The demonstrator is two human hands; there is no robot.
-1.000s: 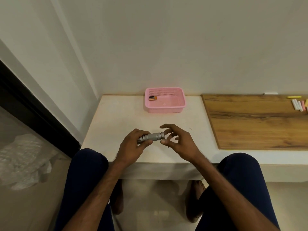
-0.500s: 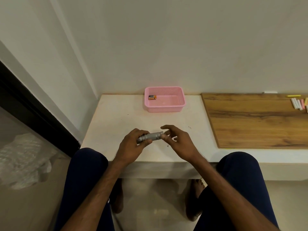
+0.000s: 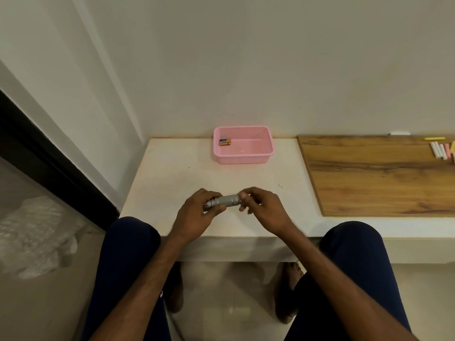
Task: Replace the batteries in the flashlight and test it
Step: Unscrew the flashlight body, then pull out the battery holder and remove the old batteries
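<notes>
**One flashlight in two hands, two batteries in the basket**

One silver flashlight is held level over the near part of a white ledge, about midway between its left and right edges. Whether it touches the ledge cannot be told. The left hand grips the flashlight's left end, with fingers curled over the top and the thumb underneath. The right hand pinches the right end between the thumb and the fingertips; that end is hidden behind them, so what sits there cannot be seen.

One pink basket stands at the far edge of the ledge, against the wall and well apart from the hands. In its far left corner lie two batteries, black and orange, side by side and touching.

To the right, one wooden board lies on the ledge. At its far right end are chalk sticks: one yellow stick lies alone, and nearer is a cluster with at least three white and one pink. The frame edge cuts the cluster, so the full count cannot be told.

Two knees in dark blue trousers flank the arms at the near edge. Two bare feet rest on the floor under the ledge. One heap of clear plastic wrap lies on the floor at the far left.
</notes>
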